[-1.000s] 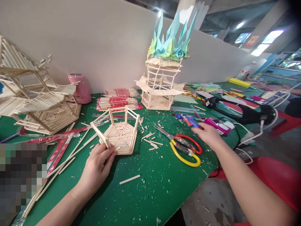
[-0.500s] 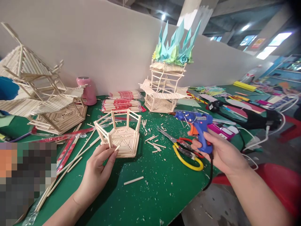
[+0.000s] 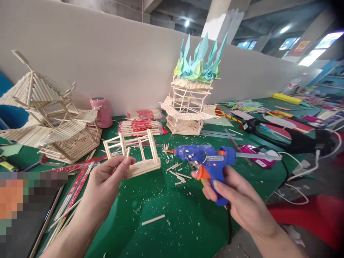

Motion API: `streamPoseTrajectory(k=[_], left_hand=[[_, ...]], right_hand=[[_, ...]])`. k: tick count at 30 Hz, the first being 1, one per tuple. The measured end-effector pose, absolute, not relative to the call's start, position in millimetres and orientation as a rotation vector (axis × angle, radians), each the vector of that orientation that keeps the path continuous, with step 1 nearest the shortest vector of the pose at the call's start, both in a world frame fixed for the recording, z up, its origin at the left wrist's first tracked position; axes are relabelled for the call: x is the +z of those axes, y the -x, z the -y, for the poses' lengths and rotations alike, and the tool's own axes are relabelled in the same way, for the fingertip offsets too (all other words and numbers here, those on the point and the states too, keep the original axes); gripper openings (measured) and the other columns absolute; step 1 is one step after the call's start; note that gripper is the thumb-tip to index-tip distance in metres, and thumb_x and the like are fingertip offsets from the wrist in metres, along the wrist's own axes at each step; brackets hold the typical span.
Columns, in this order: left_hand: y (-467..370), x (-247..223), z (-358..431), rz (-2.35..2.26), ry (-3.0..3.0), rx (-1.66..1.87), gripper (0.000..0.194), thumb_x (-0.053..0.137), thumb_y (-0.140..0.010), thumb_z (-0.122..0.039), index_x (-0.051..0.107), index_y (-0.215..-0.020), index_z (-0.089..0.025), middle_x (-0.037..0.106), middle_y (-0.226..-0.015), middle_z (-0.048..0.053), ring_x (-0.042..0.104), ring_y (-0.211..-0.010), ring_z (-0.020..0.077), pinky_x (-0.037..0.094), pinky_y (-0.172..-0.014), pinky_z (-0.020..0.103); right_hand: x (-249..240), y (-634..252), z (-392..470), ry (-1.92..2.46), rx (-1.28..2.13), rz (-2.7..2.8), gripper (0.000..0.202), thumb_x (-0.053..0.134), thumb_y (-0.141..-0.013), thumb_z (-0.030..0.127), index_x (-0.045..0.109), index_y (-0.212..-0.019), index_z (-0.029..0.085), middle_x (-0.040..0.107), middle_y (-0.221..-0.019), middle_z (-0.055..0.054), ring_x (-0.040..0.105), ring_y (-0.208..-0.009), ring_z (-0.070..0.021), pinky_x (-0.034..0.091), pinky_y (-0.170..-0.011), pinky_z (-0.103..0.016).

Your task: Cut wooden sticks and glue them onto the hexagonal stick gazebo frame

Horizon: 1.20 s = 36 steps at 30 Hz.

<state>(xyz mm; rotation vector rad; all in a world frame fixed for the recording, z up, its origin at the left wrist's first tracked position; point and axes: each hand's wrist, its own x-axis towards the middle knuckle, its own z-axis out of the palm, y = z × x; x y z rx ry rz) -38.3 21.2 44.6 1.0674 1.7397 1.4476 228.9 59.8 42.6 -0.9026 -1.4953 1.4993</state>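
The person's left hand (image 3: pixel 103 184) is closed on the tilted stick frame (image 3: pixel 143 168), the right hand (image 3: pixel 240 202) is wrapped around a blue glue gun (image 3: pixel 204 156) to the right of this frame, behind which lie red-banded stick bundles (image 3: pixel 139 127), while one loose stick (image 3: pixel 153 219) lies before it.

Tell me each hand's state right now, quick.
Left hand: closed, holding the small frame of pale wooden sticks.
Right hand: closed around the grip of the blue plastic glue gun with an orange trigger.
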Motion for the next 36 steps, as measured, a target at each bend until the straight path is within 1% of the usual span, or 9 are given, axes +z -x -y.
streamPoseTrajectory(k=[5,11,16,23,26,29,31,33,36], left_hand=[[45,48,-26,-1.667,-0.975,1.479,0.029,0.064,-0.069,-0.046,0.069,-0.069,-0.018,0.07,-0.074,0.003,0.057,-0.076,0.0181,0.043,-0.066,0.027],[45,48,-11,-1.755,-1.232,1.33,0.028,0.059,-0.075,-0.044,0.068,-0.069,-0.018,0.065,-0.068,0.001,0.055,-0.067,0.0161,0.042,-0.059,0.025],[31,20,6,-1.731,-1.516,1.274,0.024,0.053,-0.082,-0.033,0.068,-0.069,-0.019,0.066,-0.081,0.004,0.061,-0.08,0.0184,0.048,-0.068,0.026],[27,-16,6,-1.716,-1.81,1.188,0.023,0.047,-0.087,-0.026,0.067,-0.079,-0.017,0.064,-0.083,0.007,0.062,-0.08,0.0178,0.051,-0.071,0.029],[29,-21,15,-1.717,-1.921,1.111,0.022,0.045,-0.087,-0.024,0.067,-0.085,-0.019,0.063,-0.094,0.009,0.061,-0.086,0.0189,0.052,-0.074,0.031],[30,-22,33,-1.888,-2.036,1.035,0.02,0.048,-0.086,-0.025,0.068,-0.088,-0.022,0.056,-0.108,0.011,0.057,-0.095,0.024,0.051,-0.076,0.038],[28,-24,46,-1.941,-2.073,1.005,0.02,0.047,-0.087,-0.025,0.066,-0.09,-0.021,0.058,-0.099,0.01,0.059,-0.084,0.0222,0.05,-0.07,0.036],[25,-25,55,-1.86,-2.082,1.006,0.02,0.044,-0.089,-0.023,0.063,-0.096,-0.021,0.061,-0.083,0.006,0.059,-0.07,0.0175,0.049,-0.061,0.029],[20,-27,63,-1.795,-2.044,1.06,0.022,0.042,-0.09,-0.022,0.058,-0.104,-0.02,0.062,-0.072,0.003,0.058,-0.061,0.0143,0.047,-0.056,0.024]], right_hand=[[39,-201,-63,0.825,1.586,1.517,0.023,0.054,-0.086,0.04,0.052,-0.099,0.021,0.051,-0.06,0.004,0.046,-0.057,-0.0103,0.037,-0.055,-0.024],[37,-192,-64,0.727,1.659,1.484,0.02,0.053,-0.087,0.038,0.053,-0.101,0.023,0.051,-0.06,0.004,0.046,-0.056,-0.0103,0.037,-0.054,-0.024],[27,-223,-56,0.779,1.694,1.491,0.023,0.054,-0.086,0.039,0.056,-0.101,0.022,0.052,-0.06,0.003,0.043,-0.051,-0.0105,0.034,-0.053,-0.027],[14,-251,-33,1.03,1.639,1.452,0.023,0.057,-0.083,0.042,0.054,-0.09,0.02,0.051,-0.058,0.002,0.043,-0.054,-0.0126,0.033,-0.054,-0.028],[12,-253,-24,1.106,1.623,1.458,0.027,0.057,-0.082,0.046,0.054,-0.088,0.019,0.05,-0.057,0.002,0.043,-0.054,-0.0132,0.032,-0.054,-0.028],[11,-252,-16,1.106,1.63,1.485,0.026,0.054,-0.084,0.043,0.054,-0.095,0.02,0.053,-0.059,0.002,0.042,-0.054,-0.0133,0.033,-0.055,-0.028],[12,-249,-11,1.125,1.638,1.503,0.025,0.054,-0.084,0.044,0.055,-0.093,0.021,0.053,-0.06,0.002,0.041,-0.054,-0.0132,0.034,-0.055,-0.029],[13,-244,-5,1.173,1.628,1.531,0.025,0.054,-0.084,0.046,0.055,-0.081,0.021,0.05,-0.058,0.002,0.04,-0.054,-0.0131,0.036,-0.054,-0.029],[16,-239,3,1.24,1.597,1.584,0.029,0.053,-0.084,0.045,0.051,-0.069,0.021,0.046,-0.057,0.002,0.041,-0.054,-0.0128,0.036,-0.054,-0.029]])
